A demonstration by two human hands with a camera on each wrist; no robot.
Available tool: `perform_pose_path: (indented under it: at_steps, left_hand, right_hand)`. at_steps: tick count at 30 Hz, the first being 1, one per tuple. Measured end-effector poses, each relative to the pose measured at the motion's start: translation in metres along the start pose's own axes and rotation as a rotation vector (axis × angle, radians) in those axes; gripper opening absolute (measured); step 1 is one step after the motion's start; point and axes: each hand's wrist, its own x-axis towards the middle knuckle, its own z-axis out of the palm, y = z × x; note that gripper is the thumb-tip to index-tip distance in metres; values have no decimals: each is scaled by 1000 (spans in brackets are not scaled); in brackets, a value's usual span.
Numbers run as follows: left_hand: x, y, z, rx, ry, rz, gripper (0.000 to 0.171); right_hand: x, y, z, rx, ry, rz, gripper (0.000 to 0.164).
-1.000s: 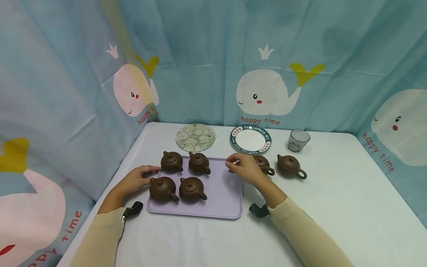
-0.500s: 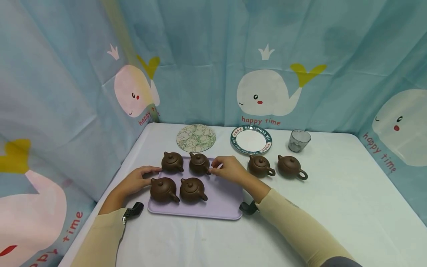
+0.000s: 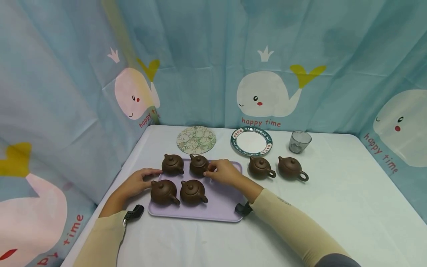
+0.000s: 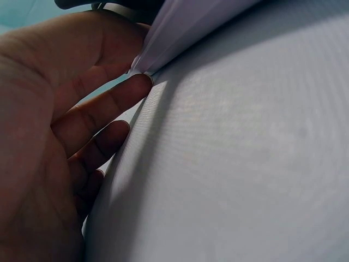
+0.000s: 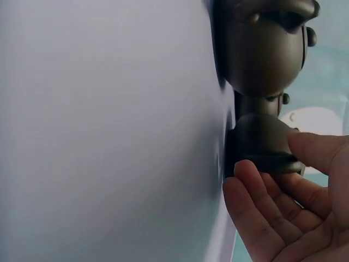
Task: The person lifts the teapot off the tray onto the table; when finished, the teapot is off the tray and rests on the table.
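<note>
Several dark brown teapots stand on the lilac tray [image 3: 220, 207]. At its back, my right hand [image 3: 225, 171] pinches the handle side of a teapot [image 3: 198, 165], with thumb and fingertips partly covering the handle. In the right wrist view, the thumb and fingers close around a dark teapot [image 5: 262, 134]; the handle itself is hard to make out. The left hand [image 3: 135, 182] rests at the tray's left edge, its fingers loosely extended. One finger [image 4: 114, 101] touches by the tray's rim [image 4: 163, 46] in the left wrist view. Beside it stands the front left teapot [image 3: 163, 192].
Two more teapots, one [image 3: 260, 167] nearer the tray and another [image 3: 291, 168] to its right, stand on the white tablecloth. Behind are a round patterned mat [image 3: 196, 140], a green-rimmed plate [image 3: 235, 146] and a glass [image 3: 299, 142]. A whale-print curtain [image 3: 200, 92] encloses the table.
My right hand has moved left from the tray's right side to the back right teapot's handle, uncovering the teapot beside the tray. The left hand has stayed at the tray's edge.
</note>
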Motion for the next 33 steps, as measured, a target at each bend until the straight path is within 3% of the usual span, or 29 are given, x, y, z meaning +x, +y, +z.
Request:
perform_pose_path:
  at_steps: [16,25,33]
  left_hand:
    - [0,-1,2,-28,2,-16,45]
    - [0,-3,2,-20,7,14,43]
    - [-1,-1,2,-8,11,11,42]
  right_hand:
    - [-4,4,5,20,71,14,13]
    - [-12,9,-2,8,92,46,11]
    - [-23,12,-15,155,112,81,13]
